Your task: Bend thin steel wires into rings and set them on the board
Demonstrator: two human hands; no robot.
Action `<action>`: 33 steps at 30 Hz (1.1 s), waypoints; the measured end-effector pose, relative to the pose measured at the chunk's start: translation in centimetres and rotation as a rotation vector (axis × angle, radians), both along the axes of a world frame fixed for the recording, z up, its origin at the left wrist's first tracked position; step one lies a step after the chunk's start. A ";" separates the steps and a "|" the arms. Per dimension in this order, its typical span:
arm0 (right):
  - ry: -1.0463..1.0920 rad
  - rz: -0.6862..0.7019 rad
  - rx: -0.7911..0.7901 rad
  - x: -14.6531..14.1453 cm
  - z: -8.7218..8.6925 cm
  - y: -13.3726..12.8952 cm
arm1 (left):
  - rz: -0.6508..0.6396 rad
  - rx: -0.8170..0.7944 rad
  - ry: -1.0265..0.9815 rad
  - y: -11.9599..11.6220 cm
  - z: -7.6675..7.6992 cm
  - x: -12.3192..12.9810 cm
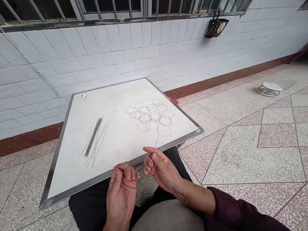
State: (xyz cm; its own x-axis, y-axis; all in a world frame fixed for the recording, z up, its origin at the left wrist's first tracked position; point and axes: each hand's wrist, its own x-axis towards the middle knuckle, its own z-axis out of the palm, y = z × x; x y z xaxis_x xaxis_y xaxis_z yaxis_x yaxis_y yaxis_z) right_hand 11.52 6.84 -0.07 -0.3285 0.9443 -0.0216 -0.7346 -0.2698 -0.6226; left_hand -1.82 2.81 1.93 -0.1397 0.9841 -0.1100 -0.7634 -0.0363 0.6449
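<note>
Over the table's near edge, my left hand [123,189] is palm up, its thumb and fingers pinched on a thin wire [109,165] whose end sticks out to the left. Beside it, my right hand [163,168] pinches a thin wire [157,140] between thumb and fingers, with one end pointing up past the fingertips. Whether both ends belong to the same wire I cannot tell. Straight thin wires [94,138] lie in a loose bundle on the left of the white table [115,99]. Several overlapping wire rings [151,121] lie flat on its right half.
A small white and red object [84,96] sits near the table's far left corner. Behind the table stands a white tiled wall [108,51] with barred windows. A patterned bag [216,27] hangs from the bars. To the right, a low white stool [270,88] stands on the floor.
</note>
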 end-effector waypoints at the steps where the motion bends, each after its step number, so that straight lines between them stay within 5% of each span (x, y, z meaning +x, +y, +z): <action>1: -0.013 0.027 0.018 0.1 0.0 0.0 | -0.020 0.004 -0.002 -0.1 0.0 0.0; 13: -0.112 0.266 0.278 1.8 0.4 -0.2 | -0.248 -0.054 0.185 -1.4 0.7 -1.9; 28: -0.473 0.217 0.586 3.0 2.4 -0.4 | -0.281 -0.158 0.326 -1.6 3.0 -2.5; 33: -0.749 0.244 0.802 3.6 2.8 -0.4 | -0.494 -0.117 0.370 -1.8 3.7 -2.8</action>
State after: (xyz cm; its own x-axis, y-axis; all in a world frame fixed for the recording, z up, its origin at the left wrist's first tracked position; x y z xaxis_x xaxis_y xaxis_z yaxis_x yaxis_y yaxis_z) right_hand 15.09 6.47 2.74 -0.6658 0.6859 0.2938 -0.0846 0.3219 -0.9430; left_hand -4.62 0.99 5.67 0.2790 0.9265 -0.2523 -0.3976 0.3506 0.8479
